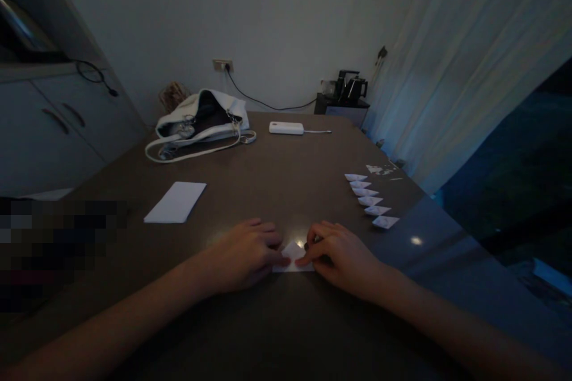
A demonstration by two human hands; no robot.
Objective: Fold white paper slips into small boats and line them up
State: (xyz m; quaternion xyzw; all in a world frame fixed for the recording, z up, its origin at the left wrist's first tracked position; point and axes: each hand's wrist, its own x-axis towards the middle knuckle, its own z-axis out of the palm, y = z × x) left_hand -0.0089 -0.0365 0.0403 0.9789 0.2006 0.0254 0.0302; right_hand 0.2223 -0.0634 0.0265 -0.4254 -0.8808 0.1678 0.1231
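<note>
Six folded pcs [370, 201] lined up R, look done; L hand [245, 255] & R hand [342, 255] both holding part-folded paper [294, 250] on surface [277, 190], apparently mid-fold; sheet stack [175, 202] L, unfolded.

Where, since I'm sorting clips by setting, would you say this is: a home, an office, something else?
Most likely a room in a home: a white handbag lies on the table, what looks like a kettle stands beyond it, and a long pale curtain hangs at the right.
</note>
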